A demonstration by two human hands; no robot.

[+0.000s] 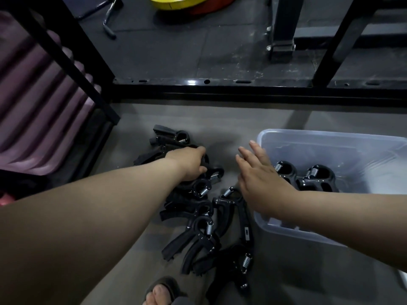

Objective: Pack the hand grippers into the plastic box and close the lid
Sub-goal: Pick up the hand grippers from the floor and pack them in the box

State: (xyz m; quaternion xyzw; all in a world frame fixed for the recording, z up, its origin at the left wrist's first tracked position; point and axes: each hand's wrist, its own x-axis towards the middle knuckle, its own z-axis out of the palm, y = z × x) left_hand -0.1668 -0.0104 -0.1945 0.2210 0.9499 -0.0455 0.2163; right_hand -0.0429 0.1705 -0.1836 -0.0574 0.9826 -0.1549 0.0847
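On the grey floor, between a black rack frame and the person's sandalled foot, a pile of hand grippers is lying just left of the plastic box, and the packing step is under way. The left hand is gripping one gripper at the far side of the pile, fingers curled over its black body (the hand is covering it, so I cannot tell which part it has). The right hand is hovering with fingers straight and spread, holding nothing, over the box's left wall between pile and box.

Inside the box two packed grippers are lying side by side, spring ends toward the far wall. I am judging the task as early: far more grippers are waiting outside than are sitting inside. No lid is showing clearly (a pale corner at the lower right edge may be one, but it is too little to tell).

The next move is calling for the left hand to lift its gripper free of the tangle, where overlapping handles and springs may snag a neighbour. It then needs carrying rightward over the rim and setting beside the two already in. The free right hand is well placed for taking another from the pile.
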